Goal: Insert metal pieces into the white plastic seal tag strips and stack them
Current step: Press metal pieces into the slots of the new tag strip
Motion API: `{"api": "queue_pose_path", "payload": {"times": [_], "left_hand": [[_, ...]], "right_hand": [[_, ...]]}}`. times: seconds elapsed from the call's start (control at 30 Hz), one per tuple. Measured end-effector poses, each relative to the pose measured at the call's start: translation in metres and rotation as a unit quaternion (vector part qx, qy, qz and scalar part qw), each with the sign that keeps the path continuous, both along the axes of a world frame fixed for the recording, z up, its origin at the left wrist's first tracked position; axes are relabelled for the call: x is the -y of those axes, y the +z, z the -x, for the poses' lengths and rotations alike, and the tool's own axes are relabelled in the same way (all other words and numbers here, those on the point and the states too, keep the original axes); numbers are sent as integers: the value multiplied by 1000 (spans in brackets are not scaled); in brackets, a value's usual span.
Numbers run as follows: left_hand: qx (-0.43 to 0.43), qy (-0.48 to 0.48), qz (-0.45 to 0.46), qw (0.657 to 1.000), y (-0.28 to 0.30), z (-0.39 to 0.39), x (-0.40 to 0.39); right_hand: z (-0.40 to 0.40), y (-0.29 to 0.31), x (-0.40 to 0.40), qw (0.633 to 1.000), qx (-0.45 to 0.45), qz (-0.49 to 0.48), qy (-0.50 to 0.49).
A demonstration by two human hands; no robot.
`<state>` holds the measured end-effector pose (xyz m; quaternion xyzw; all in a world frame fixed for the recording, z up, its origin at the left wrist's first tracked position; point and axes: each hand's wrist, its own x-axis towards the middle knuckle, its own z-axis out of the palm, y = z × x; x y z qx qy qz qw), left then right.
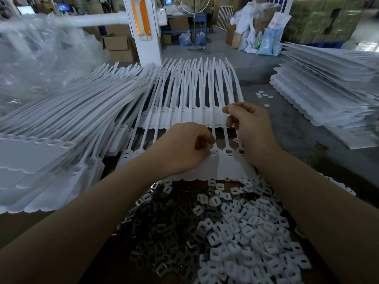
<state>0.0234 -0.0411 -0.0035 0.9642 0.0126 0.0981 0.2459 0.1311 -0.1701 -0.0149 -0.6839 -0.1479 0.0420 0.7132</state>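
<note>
A joined sheet of white seal tag strips (pixel 223 169) lies flat in front of me, its tails running away from me. My left hand (pixel 184 148) rests on the sheet with fingers curled at a tag head; whether they pinch a small piece there is hidden. My right hand (pixel 249 128) hovers over the sheet's right side with curled fingers, pinching one strip tail. Nearest me lie a heap of dark metal pieces (pixel 162 228) and a heap of white plastic caps (pixel 252 232). A second sheet of strips (pixel 190 117) lies just beyond the hands.
A tall stack of strip sheets (pixel 53 144) fills the left side, and another stack (pixel 332 95) stands at the right. Several loose caps (pixel 263 95) lie on the grey surface beyond. A white post (pixel 143 29) and cardboard boxes stand behind.
</note>
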Motion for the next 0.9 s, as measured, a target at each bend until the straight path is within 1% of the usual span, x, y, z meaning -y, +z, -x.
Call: {"api": "queue_pose_path", "payload": {"times": [0.1, 0.23, 0.37, 0.43, 0.57, 0.67, 0.9], "left_hand": [[10, -11, -28, 999, 0, -2, 4], [15, -12, -33, 999, -1, -4, 6], [8, 1, 6, 1000, 0, -5, 6], [-4, 14, 52, 999, 4, -8, 5], [-59, 18, 164, 985, 14, -16, 6], [-73, 20, 169, 983, 16, -26, 13], [-117, 50, 154, 980, 16, -44, 25]], "right_hand": [[0, -1, 0, 1000, 5, 13, 4], [-1, 0, 0, 1000, 2, 16, 2], [0, 1, 0, 1000, 3, 15, 5], [0, 1, 0, 1000, -3, 15, 5], [0, 2, 0, 1000, -23, 9, -1], [0, 4, 1, 999, -38, -2, 5], [0, 4, 1, 999, -33, -7, -1]]}}
